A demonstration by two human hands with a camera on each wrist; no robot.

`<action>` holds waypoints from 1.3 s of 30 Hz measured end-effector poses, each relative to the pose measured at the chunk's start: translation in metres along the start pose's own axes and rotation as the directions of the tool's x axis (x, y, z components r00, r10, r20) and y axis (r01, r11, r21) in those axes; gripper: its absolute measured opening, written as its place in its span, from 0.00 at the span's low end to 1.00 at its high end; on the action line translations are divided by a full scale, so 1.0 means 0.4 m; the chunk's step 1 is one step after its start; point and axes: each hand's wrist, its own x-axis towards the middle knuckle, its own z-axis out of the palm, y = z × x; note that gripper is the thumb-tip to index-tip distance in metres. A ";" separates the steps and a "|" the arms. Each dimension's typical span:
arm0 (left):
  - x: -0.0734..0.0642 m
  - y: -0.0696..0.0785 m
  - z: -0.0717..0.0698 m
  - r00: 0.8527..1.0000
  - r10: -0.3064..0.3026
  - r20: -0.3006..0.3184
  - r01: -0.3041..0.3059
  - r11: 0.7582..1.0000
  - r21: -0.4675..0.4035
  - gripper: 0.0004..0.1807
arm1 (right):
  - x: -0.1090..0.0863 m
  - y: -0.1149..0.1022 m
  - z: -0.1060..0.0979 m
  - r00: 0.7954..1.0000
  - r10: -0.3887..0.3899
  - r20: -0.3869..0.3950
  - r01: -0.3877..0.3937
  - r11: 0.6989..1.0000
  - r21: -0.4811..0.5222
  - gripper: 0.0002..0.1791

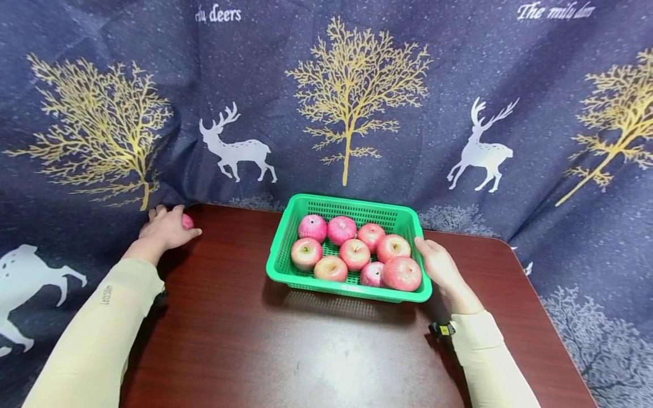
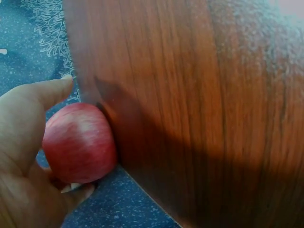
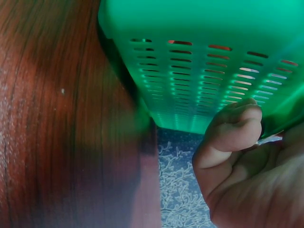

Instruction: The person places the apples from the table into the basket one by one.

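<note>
At the far left corner of the table, my left hand (image 1: pixel 164 228) is around a red apple (image 1: pixel 187 222). The left wrist view shows this apple (image 2: pixel 80 142) against the palm, fingers curving behind it and the thumb held out past its side. A green plastic basket (image 1: pixel 278 249) with slotted walls holds several red and yellowish apples (image 1: pixel 355 254). My right hand (image 1: pixel 442 266) grips the right end of the basket at its rim. In the right wrist view the thumb (image 3: pixel 237 126) lies at the slotted wall, and the other fingers are mostly hidden.
The basket stands toward the back of a dark red-brown wooden table (image 1: pixel 229 340). A dark blue cloth (image 1: pixel 285 113) with white deer and gold trees hangs right behind the table and along its sides. The table's right edge runs beyond my right arm.
</note>
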 end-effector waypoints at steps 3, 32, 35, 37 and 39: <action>0.007 -0.011 0.006 1.000 -0.002 0.004 0.002 1.000 0.000 0.51 | 0.002 0.001 0.002 1.000 -0.004 -0.002 0.004 1.000 0.012 0.34; 0.013 -0.019 0.035 0.998 -0.024 -0.063 0.024 1.000 0.008 0.38 | 0.001 -0.004 -0.001 1.000 -0.009 0.001 0.009 1.000 -0.013 0.35; 0.012 -0.015 0.036 0.997 -0.023 -0.071 0.024 1.000 0.005 0.37 | 0.002 0.000 0.000 1.000 -0.003 0.004 0.003 1.000 -0.002 0.34; 0.012 -0.014 0.036 0.997 -0.027 -0.071 0.028 1.000 -0.001 0.37 | 0.003 0.003 -0.001 1.000 0.005 0.011 -0.005 1.000 0.009 0.34; 0.012 -0.013 0.037 0.997 -0.036 -0.068 0.036 0.999 -0.010 0.37 | 0.004 0.006 -0.001 1.000 0.011 0.017 -0.011 1.000 0.018 0.33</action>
